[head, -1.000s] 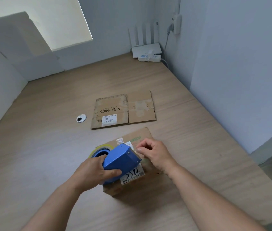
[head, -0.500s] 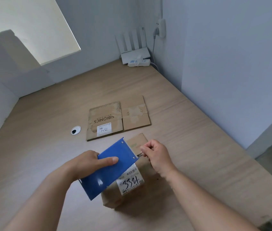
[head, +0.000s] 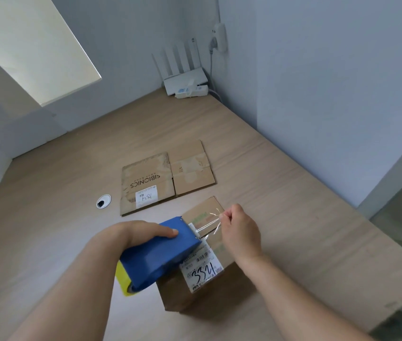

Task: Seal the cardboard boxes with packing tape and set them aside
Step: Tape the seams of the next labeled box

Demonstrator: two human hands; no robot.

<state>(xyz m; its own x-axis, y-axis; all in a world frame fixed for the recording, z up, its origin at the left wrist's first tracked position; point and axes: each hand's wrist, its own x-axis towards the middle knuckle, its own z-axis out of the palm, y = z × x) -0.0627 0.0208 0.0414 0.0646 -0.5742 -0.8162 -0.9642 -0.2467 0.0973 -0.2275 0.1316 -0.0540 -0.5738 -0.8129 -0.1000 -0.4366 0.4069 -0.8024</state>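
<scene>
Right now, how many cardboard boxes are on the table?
2. One assembled box stands nearest the camera and carries a label marked 3321. One flattened box lies farther back, mid-table. None appears hidden.

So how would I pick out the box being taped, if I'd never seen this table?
On the wooden table, look nearest the person, beneath the blue tape dispenser and the strip of clear tape. The box there stands assembled. Unlike the flattened SIBIONICS cardboard beyond it, it carries a white label with 3321 handwritten in black.
</scene>
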